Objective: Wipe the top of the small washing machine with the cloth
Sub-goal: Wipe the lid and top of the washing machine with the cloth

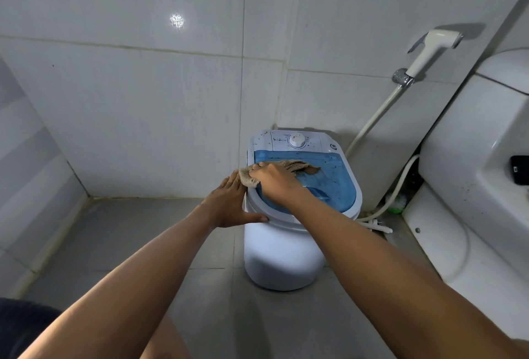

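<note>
A small white washing machine (282,252) stands on the grey floor by the tiled wall. Its blue see-through lid (335,184) is speckled with brown dirt, and a white dial (296,140) sits on the rear panel. My right hand (276,184) presses a beige cloth (300,166) flat on the left part of the lid. One end of the cloth hangs over the left rim. My left hand (229,204) lies against the machine's left side, fingers spread, thumb across the front.
A white toilet with its cistern (469,175) fills the right side. A bidet sprayer (429,52) hangs on the wall above a white hose (372,121). Another hose (398,186) runs down behind the machine. A dark object (519,169) rests on the toilet.
</note>
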